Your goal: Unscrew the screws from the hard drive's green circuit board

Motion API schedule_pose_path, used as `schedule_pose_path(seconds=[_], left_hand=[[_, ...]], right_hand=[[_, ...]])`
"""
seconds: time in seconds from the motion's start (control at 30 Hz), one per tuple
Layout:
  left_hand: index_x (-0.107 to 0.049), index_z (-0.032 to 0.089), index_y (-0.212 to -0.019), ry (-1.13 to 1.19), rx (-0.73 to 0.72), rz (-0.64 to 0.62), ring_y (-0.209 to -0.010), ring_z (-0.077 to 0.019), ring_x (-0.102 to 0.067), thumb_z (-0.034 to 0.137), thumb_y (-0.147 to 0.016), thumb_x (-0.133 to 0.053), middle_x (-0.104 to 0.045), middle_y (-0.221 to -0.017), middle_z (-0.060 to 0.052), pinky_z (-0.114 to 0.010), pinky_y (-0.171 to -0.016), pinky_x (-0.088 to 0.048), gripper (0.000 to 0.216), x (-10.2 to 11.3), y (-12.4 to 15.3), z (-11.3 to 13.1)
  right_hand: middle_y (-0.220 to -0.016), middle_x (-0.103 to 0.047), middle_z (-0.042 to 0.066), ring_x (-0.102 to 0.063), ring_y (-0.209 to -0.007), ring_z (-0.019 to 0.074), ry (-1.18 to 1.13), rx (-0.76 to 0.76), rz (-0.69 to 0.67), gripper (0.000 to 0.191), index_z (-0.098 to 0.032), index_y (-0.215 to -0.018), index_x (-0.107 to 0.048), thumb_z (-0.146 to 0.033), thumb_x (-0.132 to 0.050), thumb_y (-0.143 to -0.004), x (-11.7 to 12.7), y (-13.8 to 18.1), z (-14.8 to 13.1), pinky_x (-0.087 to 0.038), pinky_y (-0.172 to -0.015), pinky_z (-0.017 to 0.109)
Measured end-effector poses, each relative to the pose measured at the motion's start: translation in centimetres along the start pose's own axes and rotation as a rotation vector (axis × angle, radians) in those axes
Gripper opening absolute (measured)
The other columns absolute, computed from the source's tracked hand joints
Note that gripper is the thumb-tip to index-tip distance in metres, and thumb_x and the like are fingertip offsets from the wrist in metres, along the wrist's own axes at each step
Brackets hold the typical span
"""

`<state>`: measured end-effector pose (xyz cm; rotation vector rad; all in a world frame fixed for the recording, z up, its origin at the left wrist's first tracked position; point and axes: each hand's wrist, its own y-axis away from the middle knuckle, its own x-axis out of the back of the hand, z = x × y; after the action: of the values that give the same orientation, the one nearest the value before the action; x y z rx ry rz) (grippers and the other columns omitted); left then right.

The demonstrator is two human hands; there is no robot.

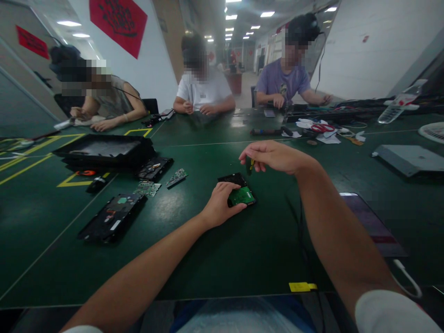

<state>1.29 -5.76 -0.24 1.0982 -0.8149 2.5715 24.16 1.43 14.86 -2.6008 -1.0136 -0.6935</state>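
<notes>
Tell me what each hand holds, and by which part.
The right hand pinches a small screwdriver by the top of its handle. The left hand holds the hard drive at its near left edge.

Green table [243, 259], white walls [364, 46], perhaps a corridor [243, 60] behind.

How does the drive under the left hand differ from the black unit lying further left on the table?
The small drive shows a bright green board across its face; the black unit is mostly black with a small green patch. The left hand grips the small drive; the black unit lies untouched. The black unit looks longer than the small drive. Both lie flat on the green table.
</notes>
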Motion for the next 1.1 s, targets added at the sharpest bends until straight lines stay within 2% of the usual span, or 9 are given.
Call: schedule_pose_path(seconds=[0.13,0.23,0.43,0.53,0.6,0.67,0.77,0.97,1.1], left_hand=[[-0.059,0.025,-0.133,-0.004,-0.004,0.002,-0.126,-0.0313,-0.056,0.041,-0.085,-0.081,-0.066,-0.13,-0.009,-0.052,-0.108,-0.048,0.055,0.06,0.01,-0.13],[-0.059,0.025,-0.132,0.0,-0.007,0.002,-0.126,-0.0311,-0.056,0.041,-0.085,-0.081,-0.066,-0.13,-0.009,-0.052,-0.108,-0.047,0.054,0.13,0.01,-0.12],[-0.058,0.024,-0.132,-0.002,-0.012,0.007,-0.125,-0.0307,-0.056,0.041,-0.086,-0.081,-0.066,-0.13,-0.009,-0.051,-0.109,-0.047,0.054,0.16,0.08,-0.05],[-0.058,0.025,-0.133,-0.003,-0.001,-0.001,-0.126,-0.0315,-0.056,0.042,-0.085,-0.081,-0.066,-0.13,-0.009,-0.052,-0.108,-0.048,0.055,0.07,0.08,-0.16],[-0.059,0.025,-0.133,-0.001,0.0,0.0,-0.126,-0.0316,-0.056,0.041,-0.085,-0.081,-0.066,-0.13,-0.009,-0.052,-0.108,-0.048,0.055,0.02,0.08,-0.2],[-0.059,0.025,-0.132,0.003,-0.005,0.007,-0.126,-0.0314,-0.056,0.041,-0.085,-0.081,-0.066,-0.129,-0.009,-0.052,-0.108,-0.048,0.054,0.0,0.07,-0.17],[-0.059,0.025,-0.132,0.006,0.0,0.002,-0.126,-0.0319,-0.056,0.042,-0.086,-0.08,-0.066,-0.129,-0.009,-0.053,-0.108,-0.048,0.054,0.04,0.04,-0.03],[-0.059,0.025,-0.132,0.006,-0.013,0.003,-0.125,-0.0308,-0.056,0.04,-0.086,-0.081,-0.066,-0.13,-0.009,-0.052,-0.109,-0.047,0.053,0.17,0.02,0.05],[-0.058,0.024,-0.132,0.004,-0.017,0.009,-0.125,-0.0303,-0.056,0.041,-0.085,-0.081,-0.066,-0.129,-0.008,-0.051,-0.108,-0.048,0.054,0.07,0.07,-0.17]], right_hand=[[-0.102,-0.072,0.007,-0.064,-0.071,0.0123,-0.071,-0.018,-0.04,0.028,-0.018,-0.114,-0.072,-0.039,-0.058,-0.103,0.3,0.13,0.07,-0.052,-0.061,0.024],[-0.089,-0.07,0.004,-0.064,-0.07,0.0129,-0.055,-0.006,-0.046,0.028,-0.018,-0.116,-0.072,-0.039,-0.059,-0.102,0.47,0.29,-0.13,-0.052,-0.061,0.025],[-0.08,-0.069,0.002,-0.061,-0.066,0.0117,0.016,-0.058,0.083,0.017,-0.017,-0.092,-0.071,-0.034,-0.072,-0.093,0.16,0.1,-0.41,-0.049,-0.059,0.023],[-0.075,-0.069,0.002,-0.058,-0.059,0.0103,0.022,-0.101,0.143,0.016,-0.017,-0.087,-0.069,-0.031,-0.074,-0.091,-0.15,-0.18,-0.34,-0.044,-0.053,0.023],[-0.081,-0.072,0.003,-0.055,-0.055,0.0086,-0.002,-0.098,0.153,0.012,-0.018,-0.091,-0.069,-0.029,-0.072,-0.093,-0.33,-0.33,-0.3,-0.04,-0.049,0.022],[-0.095,-0.076,0.005,-0.055,-0.055,0.0078,-0.037,-0.074,0.135,0.01,-0.018,-0.098,-0.069,-0.027,-0.066,-0.096,-0.46,-0.42,-0.25,-0.04,-0.048,0.022],[-0.109,-0.076,0.007,-0.057,-0.059,0.0081,-0.055,-0.039,0.089,0.016,-0.019,-0.107,-0.07,-0.031,-0.06,-0.101,-0.5,-0.51,-0.06,-0.042,-0.049,0.021],[-0.114,-0.073,0.008,-0.062,-0.067,0.0092,-0.092,-0.043,0.02,0.024,-0.018,-0.114,-0.07,-0.033,-0.053,-0.105,-0.21,-0.36,0.15,-0.047,-0.055,0.02],[-0.096,-0.072,0.005,-0.058,-0.064,0.0096,-0.015,-0.029,0.022,0.025,-0.018,-0.112,-0.072,-0.038,-0.06,-0.102,0.08,-0.07,0.04,-0.044,-0.054,0.022]])
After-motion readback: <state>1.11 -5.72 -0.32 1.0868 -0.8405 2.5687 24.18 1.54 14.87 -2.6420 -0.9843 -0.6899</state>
